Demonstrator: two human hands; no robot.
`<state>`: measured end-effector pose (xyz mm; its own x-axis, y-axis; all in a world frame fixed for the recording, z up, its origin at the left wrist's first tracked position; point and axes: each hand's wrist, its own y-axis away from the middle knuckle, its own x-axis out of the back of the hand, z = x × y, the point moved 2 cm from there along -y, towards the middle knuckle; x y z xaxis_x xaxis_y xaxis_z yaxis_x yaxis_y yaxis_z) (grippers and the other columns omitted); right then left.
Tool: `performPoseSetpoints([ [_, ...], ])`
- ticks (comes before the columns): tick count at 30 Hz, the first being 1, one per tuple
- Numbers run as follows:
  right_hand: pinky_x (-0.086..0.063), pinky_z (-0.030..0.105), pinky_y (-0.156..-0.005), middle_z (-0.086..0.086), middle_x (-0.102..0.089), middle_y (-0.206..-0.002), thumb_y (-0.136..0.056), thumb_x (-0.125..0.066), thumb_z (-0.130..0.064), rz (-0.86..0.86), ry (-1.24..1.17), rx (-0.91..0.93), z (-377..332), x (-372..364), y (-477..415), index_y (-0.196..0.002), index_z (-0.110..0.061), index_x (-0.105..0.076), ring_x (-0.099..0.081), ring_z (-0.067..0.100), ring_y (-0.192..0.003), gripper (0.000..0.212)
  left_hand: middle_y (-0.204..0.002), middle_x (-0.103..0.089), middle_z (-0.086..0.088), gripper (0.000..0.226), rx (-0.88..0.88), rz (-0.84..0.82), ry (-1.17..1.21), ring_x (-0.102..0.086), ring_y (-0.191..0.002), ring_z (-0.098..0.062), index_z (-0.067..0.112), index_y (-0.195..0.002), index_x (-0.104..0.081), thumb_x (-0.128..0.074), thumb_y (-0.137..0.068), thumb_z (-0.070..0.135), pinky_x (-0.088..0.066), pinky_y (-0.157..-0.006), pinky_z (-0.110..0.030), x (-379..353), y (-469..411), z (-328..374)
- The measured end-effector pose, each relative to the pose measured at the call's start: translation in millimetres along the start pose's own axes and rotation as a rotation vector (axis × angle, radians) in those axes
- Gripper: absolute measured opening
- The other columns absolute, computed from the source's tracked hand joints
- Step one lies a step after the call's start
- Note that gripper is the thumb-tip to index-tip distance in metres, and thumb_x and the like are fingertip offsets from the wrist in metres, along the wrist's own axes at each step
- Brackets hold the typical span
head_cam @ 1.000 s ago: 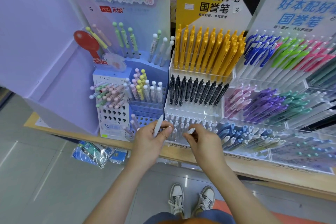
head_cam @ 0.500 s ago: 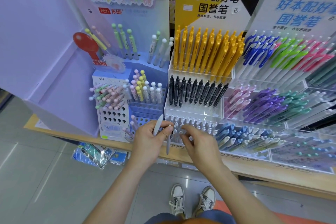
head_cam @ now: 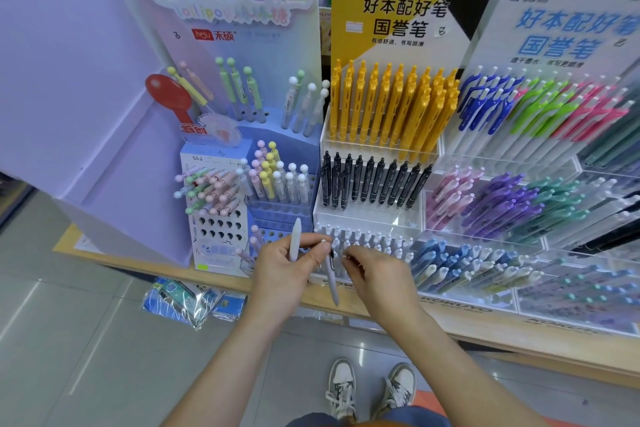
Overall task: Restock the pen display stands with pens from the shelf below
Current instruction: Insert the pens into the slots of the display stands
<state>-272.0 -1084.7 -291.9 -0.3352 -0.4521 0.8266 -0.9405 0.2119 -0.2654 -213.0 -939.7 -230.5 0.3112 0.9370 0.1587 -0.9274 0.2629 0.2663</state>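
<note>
- A wooden shelf (head_cam: 485, 331) is seen above a grey tiled floor (head_cam: 86, 340), with three pen display stands set side by side on it: a lilac stand (head_cam: 221, 253), a clear tiered stand (head_cam: 367, 218) and a wide clear stand (head_cam: 485, 246).
- Two pale grey pens (head_cam: 296, 241) are gripped in the left hand (head_cam: 280, 274), just in front of the tiered stand's lowest row of white pens (head_cam: 367, 241). One is held upright and the other hangs tip-down.
- The right hand (head_cam: 381, 274) is curled at the white pen tops; whether one is pinched cannot be told.
- Three green-topped pens (head_cam: 231, 80) are counted at the lilac stand's back.
</note>
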Motion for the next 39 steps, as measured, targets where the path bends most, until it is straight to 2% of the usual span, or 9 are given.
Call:
performPoseSetpoints([
  [5,-0.052,0.037,-0.061,-0.002,-0.069,-0.075,-0.097,-0.057,-0.027,-0.108,-0.205,-0.195,-8,26,1,-0.11,-0.025,-0.065,-0.063,0.019,-0.065,0.016,-0.059,-0.063,0.012,0.014,0.076,-0.014,0.195,-0.047,-0.043,-0.012,0.011,-0.094,-0.073,-0.069,-0.082,0.018,-0.04,-0.046,-0.044,-7,7,8],
  [7,-0.054,0.038,-0.072,0.0,-0.07,-0.086,-0.097,-0.054,-0.038,-0.216,-0.545,-0.333,-17,47,0,-0.117,-0.034,-0.06,-0.067,0.017,-0.078,0.021,-0.053,-0.053,0.008,0.021,0.108,-0.025,0.299,-0.033,-0.041,-0.004,0.011,-0.091,-0.074,-0.071,-0.075,0.024,-0.027,-0.033,-0.025,-12,7,6],
  [10,-0.053,0.028,-0.067,-0.001,-0.065,-0.089,-0.095,-0.057,-0.034,-0.517,-0.927,-0.465,-33,63,0,-0.127,-0.029,-0.055,-0.063,0.012,-0.07,0.033,-0.054,-0.043,0.001,0.017,0.126,-0.078,0.434,-0.028,-0.045,-0.008,0.013,-0.087,-0.074,-0.068,-0.075,0.023,-0.022,-0.037,-0.018,-25,9,8],
  [14,-0.03,0.013,-0.041,-0.005,-0.059,-0.062,-0.089,-0.068,-0.015,-0.357,-1.054,-0.595,-30,71,4,-0.104,-0.008,-0.064,-0.036,0.002,-0.041,0.017,-0.084,-0.061,-0.011,0.032,0.129,-0.15,0.743,-0.042,-0.058,-0.011,0.006,-0.103,-0.065,-0.051,-0.089,0.031,-0.038,-0.047,-0.021,-39,9,22],
  [18,-0.022,0.018,-0.037,0.014,-0.07,-0.077,-0.077,-0.071,-0.027,-0.391,-1.243,-0.687,-28,77,14,-0.1,0.002,-0.065,-0.026,0.009,-0.04,0.037,-0.088,-0.064,-0.009,0.031,0.165,-0.196,0.911,-0.051,-0.067,-0.012,0.01,-0.1,-0.062,-0.049,-0.088,0.035,-0.046,-0.057,-0.021,-48,4,35],
  [22,-0.021,0.016,-0.036,0.015,-0.07,-0.076,-0.075,-0.069,-0.021,-0.229,-1.317,-0.752,-17,82,18,-0.093,0.002,-0.067,-0.026,0.008,-0.036,0.029,-0.087,-0.062,-0.004,0.026,0.1,-0.204,0.777,-0.053,-0.076,-0.011,0.011,-0.097,-0.065,-0.051,-0.089,0.031,-0.046,-0.072,-0.025,-53,4,34],
  [30,-0.021,0.017,-0.036,0.011,-0.064,-0.065,-0.074,-0.07,-0.014,0.153,-1.309,-0.78,12,119,19,-0.085,-0.005,-0.071,-0.026,0.007,-0.038,0.015,-0.066,-0.066,-0.009,0.016,0.027,-0.321,0.228,-0.058,-0.06,-0.019,0.01,-0.072,-0.075,-0.072,-0.072,-0.006,-0.054,-0.06,-0.026,-41,8,28],
  [35,-0.033,0.011,-0.04,-0.01,-0.055,-0.05,-0.086,-0.068,-0.003,0.178,-1.103,-0.702,28,164,31,-0.091,0.003,-0.067,-0.044,0.0,-0.038,0.008,-0.072,-0.069,0.004,0.011,-0.116,-0.504,-0.076,-0.062,-0.07,-0.012,0.014,-0.081,-0.07,-0.072,-0.081,0.003,-0.052,-0.065,-0.022,-90,22,46],
  [39,-0.034,0.008,-0.042,-0.013,-0.053,-0.046,-0.087,-0.067,-0.003,0.13,-1.019,-0.649,47,208,53,-0.091,0.0,-0.066,-0.047,-0.001,-0.039,0.005,-0.089,-0.072,-0.008,0.028,-0.179,-0.65,-0.026,-0.07,-0.081,-0.024,0.024,-0.101,-0.068,-0.074,-0.08,0.008,-0.058,-0.079,-0.032,-153,41,81],
])
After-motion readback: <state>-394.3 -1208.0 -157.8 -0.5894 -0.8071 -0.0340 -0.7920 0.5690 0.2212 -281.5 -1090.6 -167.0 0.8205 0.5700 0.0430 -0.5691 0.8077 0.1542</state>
